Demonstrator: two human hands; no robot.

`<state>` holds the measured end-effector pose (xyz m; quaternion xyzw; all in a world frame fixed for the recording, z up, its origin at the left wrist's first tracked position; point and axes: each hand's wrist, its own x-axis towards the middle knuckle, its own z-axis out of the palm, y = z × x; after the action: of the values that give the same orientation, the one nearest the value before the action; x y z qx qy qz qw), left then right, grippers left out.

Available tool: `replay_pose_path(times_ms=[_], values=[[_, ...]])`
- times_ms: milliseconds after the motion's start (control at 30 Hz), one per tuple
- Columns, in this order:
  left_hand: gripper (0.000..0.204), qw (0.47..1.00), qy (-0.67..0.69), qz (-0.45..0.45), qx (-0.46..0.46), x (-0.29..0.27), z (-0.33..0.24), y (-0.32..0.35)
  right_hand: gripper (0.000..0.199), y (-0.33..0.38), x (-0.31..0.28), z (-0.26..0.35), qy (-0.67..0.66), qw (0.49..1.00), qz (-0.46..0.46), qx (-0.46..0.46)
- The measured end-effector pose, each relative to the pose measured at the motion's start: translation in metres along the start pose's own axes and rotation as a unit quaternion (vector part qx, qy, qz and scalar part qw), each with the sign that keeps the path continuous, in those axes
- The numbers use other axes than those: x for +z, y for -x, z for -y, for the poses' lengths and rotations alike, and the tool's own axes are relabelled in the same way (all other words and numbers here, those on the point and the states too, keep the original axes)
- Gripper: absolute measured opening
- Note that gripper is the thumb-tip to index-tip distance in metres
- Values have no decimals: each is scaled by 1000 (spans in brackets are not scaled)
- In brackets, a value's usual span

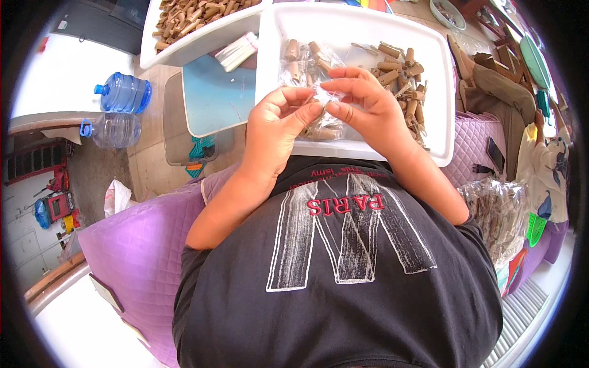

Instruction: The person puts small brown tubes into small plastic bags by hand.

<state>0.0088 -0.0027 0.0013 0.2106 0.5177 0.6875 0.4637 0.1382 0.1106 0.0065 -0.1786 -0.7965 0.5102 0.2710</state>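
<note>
Two clear water bottles (119,110) with blue caps are seen on the floor at far left, and a pale blue board (215,95) lies beside a white tray (432,80) holding brown cylindrical pieces (402,76). Over the tray's near edge, a small clear plastic bag (321,93) is pinched between the left hand (276,126) and the right hand (368,107), each grip pressed together on the film. A bundle of clear packets (500,214) is seen at right on the purple quilted cushion (132,251).
</note>
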Motion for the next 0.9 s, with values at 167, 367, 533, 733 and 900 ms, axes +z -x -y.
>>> replay_pose_path(times_ms=[167, 367, 533, 733, 900], values=[[20, 998, 47, -15, -24, -4, 1, 0, 19, 1, 1, -3, -209, 966, -13, 151], [19, 994, 76, -5, -72, 0, -7, 3, 20, -2, 0, -5, -223, 967, -15, 118], [17, 999, 15, 19, -27, -5, 1, 1, 15, -2, -1, -2, -138, 986, 8, 93], [13, 998, 67, -3, -4, -2, 1, 1, 10, -4, -6, -3, -35, 998, 37, 46], [16, 994, 71, 12, -81, -6, -4, -1, 10, -5, -9, -4, -55, 994, 68, 64]])
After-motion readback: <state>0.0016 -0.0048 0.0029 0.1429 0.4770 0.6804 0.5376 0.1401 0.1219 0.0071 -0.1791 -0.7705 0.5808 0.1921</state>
